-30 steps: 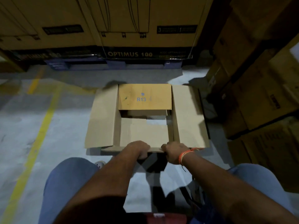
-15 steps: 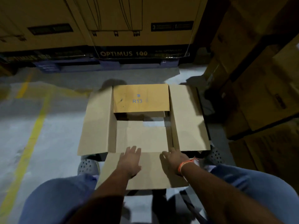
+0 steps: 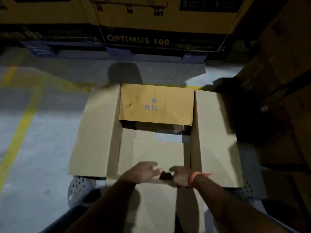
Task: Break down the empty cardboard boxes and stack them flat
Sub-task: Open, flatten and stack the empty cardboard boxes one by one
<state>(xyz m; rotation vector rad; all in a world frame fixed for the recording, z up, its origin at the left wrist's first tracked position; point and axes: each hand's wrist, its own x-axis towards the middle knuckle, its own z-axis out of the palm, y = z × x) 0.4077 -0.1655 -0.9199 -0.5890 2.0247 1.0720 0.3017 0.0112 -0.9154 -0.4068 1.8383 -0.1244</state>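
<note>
Cardboard fills the top of the frame: big printed cartons [image 3: 138, 19] stand in a row there, one reading "OPTIMUS 100", and more dim cartons [image 3: 277, 81] are piled down the right side. Grey concrete floor [image 3: 42, 132] with a yellow line [image 3: 20, 132] takes the left side. At the centre of the frame sits my open cardboard box [image 3: 156, 132], its flaps spread outward: the left flap [image 3: 96, 132] and right flap [image 3: 213, 132] lie wide, the far flap [image 3: 156, 105] bears "R13", and the near flap [image 3: 156, 204] hangs toward me at the bottom centre. Floor shows through a gap in the box bottom. My left hand [image 3: 144, 172] hovers at the near edge, fingers loose and gripping nothing. My right hand [image 3: 180, 175], an orange band [image 3: 193, 178] on its wrist, is beside it; motion blur hides its grip, so I cannot tell.
</note>
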